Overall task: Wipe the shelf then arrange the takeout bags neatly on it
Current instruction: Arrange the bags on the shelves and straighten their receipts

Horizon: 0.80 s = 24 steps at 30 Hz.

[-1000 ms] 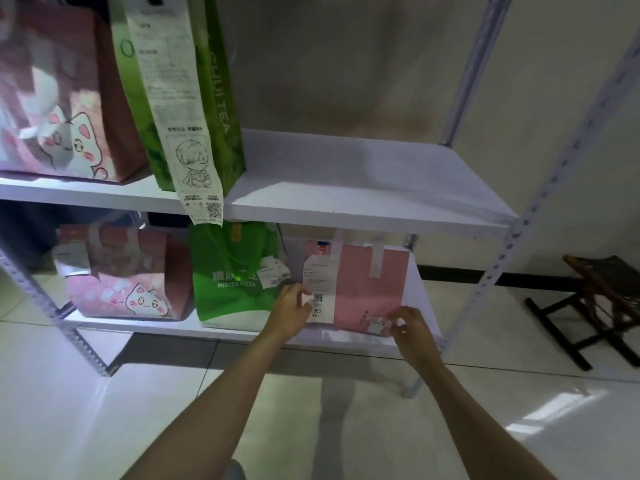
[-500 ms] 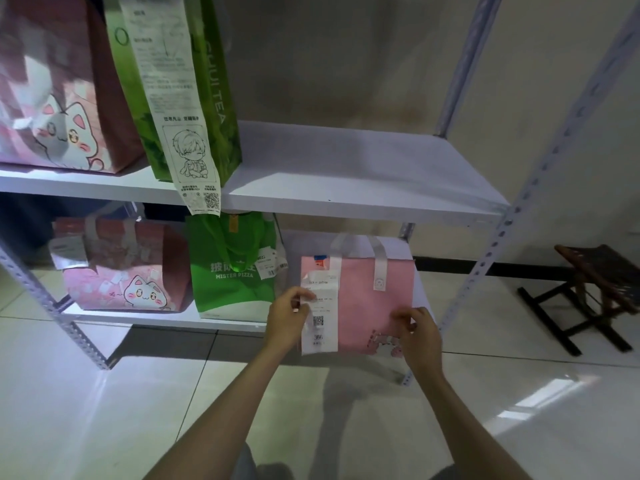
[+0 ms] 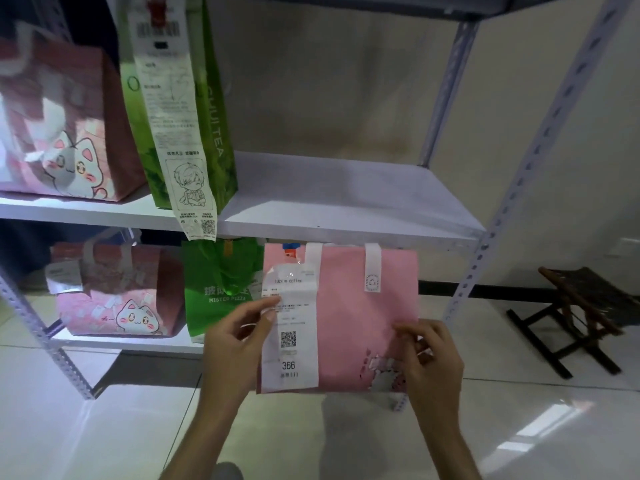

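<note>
I hold a flat pink takeout bag (image 3: pixel 356 317) with white handles and a long white receipt in the air in front of the shelf. My left hand (image 3: pixel 235 344) grips its left edge and my right hand (image 3: pixel 429 362) grips its lower right corner. The bag's top reaches the front edge of the white middle shelf (image 3: pixel 346 202), whose right half is bare. On that shelf stand a pink cat bag (image 3: pixel 65 133) and a tall green tea bag (image 3: pixel 194 109) with a hanging receipt. The lower shelf (image 3: pixel 128 342) carries a second pink cat bag (image 3: pixel 117 292) and a green pizza bag (image 3: pixel 218 285).
Grey perforated metal posts (image 3: pixel 512 202) frame the rack on the right, another post (image 3: pixel 38 337) on the left. A dark wooden folding stool (image 3: pixel 581 313) stands on the tiled floor at the right. A beige wall lies behind the rack.
Both hands have pulled the pink bag off the lower shelf and lifted it up and toward me, to the level of the middle shelf's edge.
</note>
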Available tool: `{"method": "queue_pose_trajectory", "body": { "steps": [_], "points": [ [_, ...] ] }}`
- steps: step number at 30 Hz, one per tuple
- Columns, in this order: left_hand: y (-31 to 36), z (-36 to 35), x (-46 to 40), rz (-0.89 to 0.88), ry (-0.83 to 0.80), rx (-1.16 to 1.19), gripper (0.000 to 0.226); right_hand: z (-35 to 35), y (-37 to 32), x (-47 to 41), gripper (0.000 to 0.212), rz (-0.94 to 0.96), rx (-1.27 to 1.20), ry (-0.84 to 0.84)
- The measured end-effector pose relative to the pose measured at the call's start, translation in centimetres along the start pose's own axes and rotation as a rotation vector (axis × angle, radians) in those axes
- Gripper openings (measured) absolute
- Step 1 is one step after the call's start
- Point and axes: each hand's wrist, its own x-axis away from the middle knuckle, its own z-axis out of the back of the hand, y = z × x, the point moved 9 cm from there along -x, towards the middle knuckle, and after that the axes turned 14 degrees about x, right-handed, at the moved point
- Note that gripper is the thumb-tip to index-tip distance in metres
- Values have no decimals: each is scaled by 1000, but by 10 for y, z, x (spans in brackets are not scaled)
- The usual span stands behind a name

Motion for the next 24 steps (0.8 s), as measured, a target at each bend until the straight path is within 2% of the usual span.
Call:
{"method": "queue_pose_trajectory", "body": {
  "steps": [7,15,24],
  "points": [
    [87,-22,-21,-104,-82,75,24,40,-56,-56,23,94,-67,107],
    [154,-54,-71,-223,-84,213,24,66,-105,-122,24,164,-78,235],
    [178,-65,-108,-249,-81,276,24,69,-125,-160,24,150,-126,269]
  ]
}}
